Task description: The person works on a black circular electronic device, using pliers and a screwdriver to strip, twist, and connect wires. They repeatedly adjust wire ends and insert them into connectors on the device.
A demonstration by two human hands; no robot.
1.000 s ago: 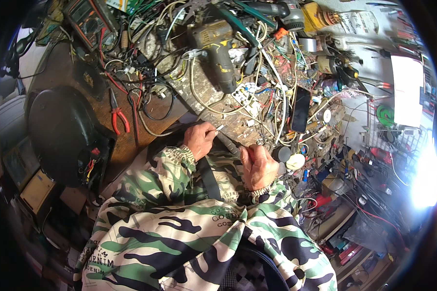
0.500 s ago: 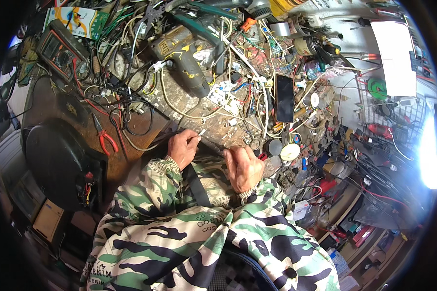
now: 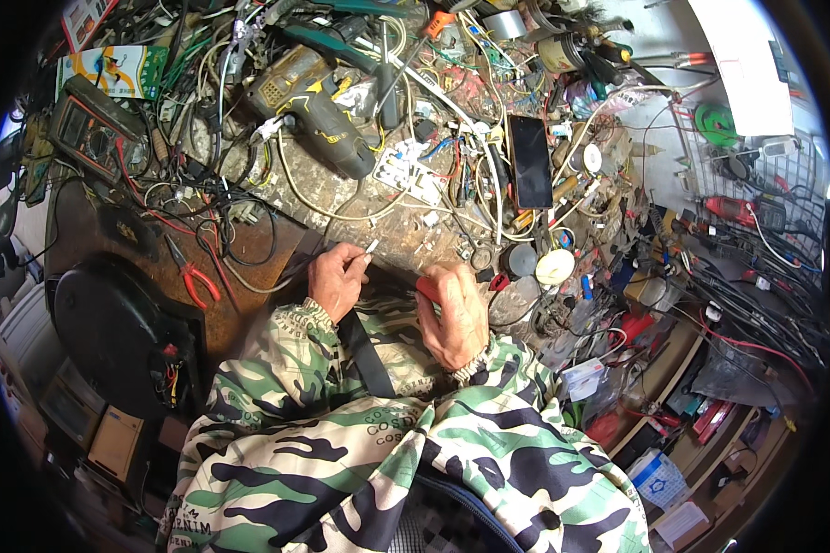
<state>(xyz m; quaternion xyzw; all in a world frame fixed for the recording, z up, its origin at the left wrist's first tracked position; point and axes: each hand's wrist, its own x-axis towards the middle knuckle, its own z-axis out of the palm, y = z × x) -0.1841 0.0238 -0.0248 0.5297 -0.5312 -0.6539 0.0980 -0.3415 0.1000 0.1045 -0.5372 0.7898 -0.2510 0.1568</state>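
Observation:
My left hand [image 3: 338, 281] is closed at the bench's near edge, pinching a small white piece [image 3: 371, 247] between thumb and fingertips. To its right, a short gap away, my right hand [image 3: 455, 318] has its fingers curled in. A reddish bit [image 3: 428, 288] shows at those fingertips; what it belongs to is hidden by the hand. A black strap [image 3: 365, 355] runs down over my camouflage clothing between the two forearms. Red-handled pliers [image 3: 194, 275] lie on the brown board left of my left hand.
A yellow-black power drill [image 3: 314, 111] lies beyond my hands. A multimeter [image 3: 97, 129] stands far left, above a black rounded housing [image 3: 111, 323]. A dark phone [image 3: 530, 161] and round lids [image 3: 554, 267] lie to the right among tangled wires and small parts.
The view has shifted, so bench things sit further left and higher. My right hand has turned slightly, and the reddish bit now shows at its fingertips. My left hand keeps its pinch.

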